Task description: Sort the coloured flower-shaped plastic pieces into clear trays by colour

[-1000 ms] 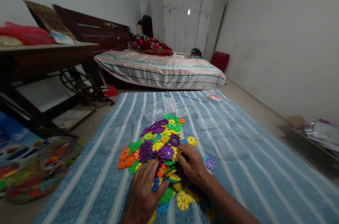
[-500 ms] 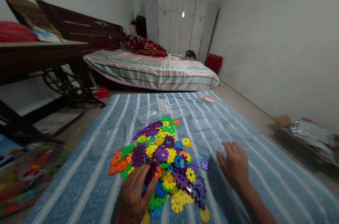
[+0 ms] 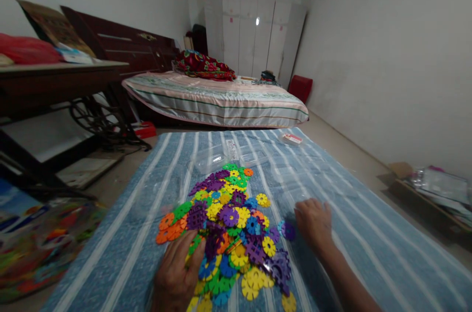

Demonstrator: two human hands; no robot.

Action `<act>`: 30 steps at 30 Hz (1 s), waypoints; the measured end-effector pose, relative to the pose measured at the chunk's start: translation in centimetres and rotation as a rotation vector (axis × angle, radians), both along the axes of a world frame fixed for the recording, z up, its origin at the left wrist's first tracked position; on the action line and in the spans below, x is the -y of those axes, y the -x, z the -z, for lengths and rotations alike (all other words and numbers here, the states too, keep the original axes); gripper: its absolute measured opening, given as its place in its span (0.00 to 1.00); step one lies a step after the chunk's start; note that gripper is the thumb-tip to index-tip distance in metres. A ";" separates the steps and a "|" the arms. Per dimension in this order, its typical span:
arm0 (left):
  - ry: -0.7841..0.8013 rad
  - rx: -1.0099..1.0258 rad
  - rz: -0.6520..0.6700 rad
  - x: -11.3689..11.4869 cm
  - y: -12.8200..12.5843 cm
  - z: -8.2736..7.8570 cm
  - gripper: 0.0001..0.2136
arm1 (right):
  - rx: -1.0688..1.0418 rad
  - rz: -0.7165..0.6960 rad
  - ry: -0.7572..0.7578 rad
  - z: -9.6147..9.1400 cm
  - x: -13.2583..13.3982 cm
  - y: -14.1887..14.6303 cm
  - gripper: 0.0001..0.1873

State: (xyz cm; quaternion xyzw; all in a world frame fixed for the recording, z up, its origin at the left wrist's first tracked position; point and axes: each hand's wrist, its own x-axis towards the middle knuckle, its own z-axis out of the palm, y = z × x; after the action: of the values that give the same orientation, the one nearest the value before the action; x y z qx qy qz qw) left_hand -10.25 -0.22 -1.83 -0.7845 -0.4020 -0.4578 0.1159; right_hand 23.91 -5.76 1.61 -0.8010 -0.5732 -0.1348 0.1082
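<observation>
A heap of plastic snowflake discs [image 3: 243,216] in yellow, green, orange, blue and purple lies on the striped cloth, with purple square lattice pieces [image 3: 254,251] among them. My left hand [image 3: 177,270] rests at the heap's lower left edge, thumb apart from the fingers, touching or just above the discs. Its palm side is hidden, and I see nothing held. To the right of the heap is my right hand [image 3: 314,223], fingers loosely bent and nothing visible in them. A purple disc [image 3: 288,230] lies just left of it.
Clear plastic trays [image 3: 210,158] stand behind the heap, with a labelled strip [image 3: 232,149] between two of them. A small box with a red-and-white label [image 3: 292,139] sits at the far edge. Beyond are a bed [image 3: 221,105] and a sewing-machine table [image 3: 59,73].
My right hand has moved left, closer to the heap. My left hand has drawn back slightly to the lower left, uncovering more blue and yellow discs. The view has shifted a little.
</observation>
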 end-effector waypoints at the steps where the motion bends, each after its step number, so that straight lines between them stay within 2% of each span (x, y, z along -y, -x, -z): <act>1: 0.001 0.005 -0.004 0.0 0.0 0.0 0.12 | 0.003 0.012 -0.008 -0.1 -0.3 0.3 0.12; 5: 0.038 0.010 -0.025 0.0 0.3 0.1 0.12 | 0.005 0.032 -0.021 -0.4 -1.2 0.7 0.12; 12: 0.041 0.027 -0.040 0.0 0.2 0.2 0.12 | -0.031 0.007 0.063 -0.4 -1.7 0.0 0.12; 20: 0.050 0.031 -0.051 -0.1 0.5 0.6 0.12 | -0.007 -0.007 0.011 -0.2 -1.3 0.4 0.11; 25: 0.050 0.054 -0.067 -0.1 0.3 0.7 0.12 | -0.016 -0.038 0.001 0.2 -1.1 -0.5 0.11; 28: 0.064 0.069 -0.079 -0.1 0.2 0.5 0.12 | -0.002 -0.074 -0.068 0.7 -0.9 -1.0 0.10; 30: 0.078 0.062 -0.092 0.0 0.1 0.3 0.13 | 0.021 -0.134 -0.183 0.9 -0.7 -0.8 0.10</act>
State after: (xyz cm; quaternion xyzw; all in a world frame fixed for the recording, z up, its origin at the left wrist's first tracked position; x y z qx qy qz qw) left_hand -10.40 -0.24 -2.12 -0.7546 -0.4585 -0.4601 0.0934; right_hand 24.70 -5.11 0.70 -0.7463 -0.6117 -0.1875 0.1837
